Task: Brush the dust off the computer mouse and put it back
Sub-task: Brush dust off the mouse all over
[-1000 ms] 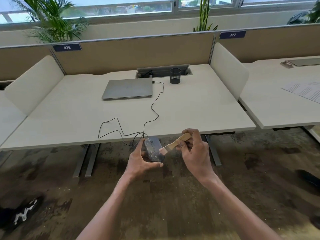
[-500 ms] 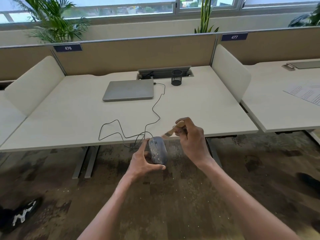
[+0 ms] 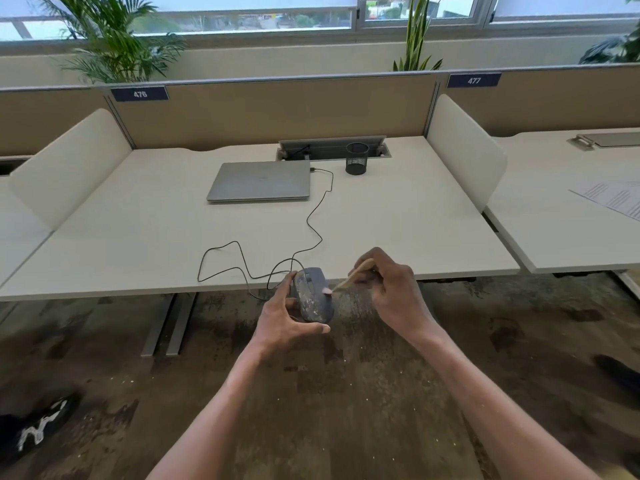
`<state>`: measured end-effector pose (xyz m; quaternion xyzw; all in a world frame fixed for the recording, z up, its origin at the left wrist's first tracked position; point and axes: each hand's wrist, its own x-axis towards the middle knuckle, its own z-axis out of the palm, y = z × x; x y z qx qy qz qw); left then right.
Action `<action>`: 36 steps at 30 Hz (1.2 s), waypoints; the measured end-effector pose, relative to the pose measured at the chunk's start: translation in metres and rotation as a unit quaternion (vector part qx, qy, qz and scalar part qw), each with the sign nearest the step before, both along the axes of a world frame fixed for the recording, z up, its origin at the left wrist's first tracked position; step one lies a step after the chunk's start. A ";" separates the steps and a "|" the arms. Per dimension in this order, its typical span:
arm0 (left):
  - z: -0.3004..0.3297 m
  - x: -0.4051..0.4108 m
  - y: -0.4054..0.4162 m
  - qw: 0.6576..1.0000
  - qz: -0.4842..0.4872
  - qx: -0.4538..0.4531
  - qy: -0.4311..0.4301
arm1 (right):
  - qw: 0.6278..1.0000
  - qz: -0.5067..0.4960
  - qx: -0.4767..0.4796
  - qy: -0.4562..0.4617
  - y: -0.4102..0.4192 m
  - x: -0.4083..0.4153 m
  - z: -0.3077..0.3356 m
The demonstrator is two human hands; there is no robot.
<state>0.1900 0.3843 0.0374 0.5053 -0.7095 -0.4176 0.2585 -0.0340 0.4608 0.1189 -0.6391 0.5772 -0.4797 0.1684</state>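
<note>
Head view, grey dusty-speckled mouse [image 3: 314, 295] in left hand [image 3: 284, 323], brush [image 3: 349, 280] seemingly touching

In my left hand [image 3: 282, 320]: the mouse [image 3: 313, 294], dark blue-grey, mottled with pale whitish dust patches. In my right hand [image 3: 391, 292]: the brush [image 3: 349, 279], light tan wooden handle, pinkish bristle tip touching the mouse. Running away from my grip: a black cable [image 3: 313, 223]. Beyond my grip: off-white desk [image 3: 138, 237], silver-grey laptop [image 3: 259, 181], black mesh cup [image 3: 356, 163]. Below my grip: brown floor [image 3: 346, 393] with dark blotches and white specks
</note>
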 end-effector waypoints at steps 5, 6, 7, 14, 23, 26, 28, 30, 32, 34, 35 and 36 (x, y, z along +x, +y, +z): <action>0.000 0.000 -0.002 1.000 0.004 -0.007 -0.005 | 1.000 -0.008 0.021 -0.015 0.003 -0.009 0.004; 0.000 0.000 -0.002 1.000 0.003 -0.006 -0.006 | 1.000 -0.016 0.011 -0.012 0.000 -0.010 0.006; 0.000 0.000 -0.002 1.000 0.000 -0.004 -0.007 | 1.000 -0.024 -0.006 -0.009 -0.005 -0.009 0.009; 0.008 -0.006 0.001 0.999 -0.029 -0.026 -0.024 | 0.997 -0.019 -0.064 0.046 -0.039 0.008 0.019; 0.010 -0.002 0.000 1.000 0.004 -0.019 -0.006 | 0.995 0.045 -0.036 0.076 -0.010 0.016 0.013; 0.010 -0.002 0.000 1.000 0.004 -0.021 -0.002 | 0.995 0.058 -0.010 0.074 0.007 0.015 0.014; 0.010 -0.003 -0.002 1.000 0.006 -0.023 0.001 | 0.996 0.054 -0.016 0.074 0.011 0.013 0.017; 0.012 -0.004 -0.004 1.000 0.003 -0.026 0.003 | 0.996 0.039 -0.038 0.067 0.009 0.012 0.021; 0.013 -0.006 -0.005 1.000 -0.003 -0.031 0.001 | 0.996 0.026 -0.053 0.065 0.004 0.014 0.024; 0.015 -0.008 -0.005 0.999 -0.003 -0.032 -0.001 | 0.995 0.029 -0.054 0.079 0.003 0.017 0.024; 0.015 -0.009 -0.005 1.000 -0.001 -0.029 0.001 | 0.994 0.035 -0.050 0.086 0.004 0.018 0.022; 0.015 -0.009 -0.006 1.000 0.001 -0.025 0.002 | 0.994 0.043 -0.043 0.090 0.006 0.019 0.020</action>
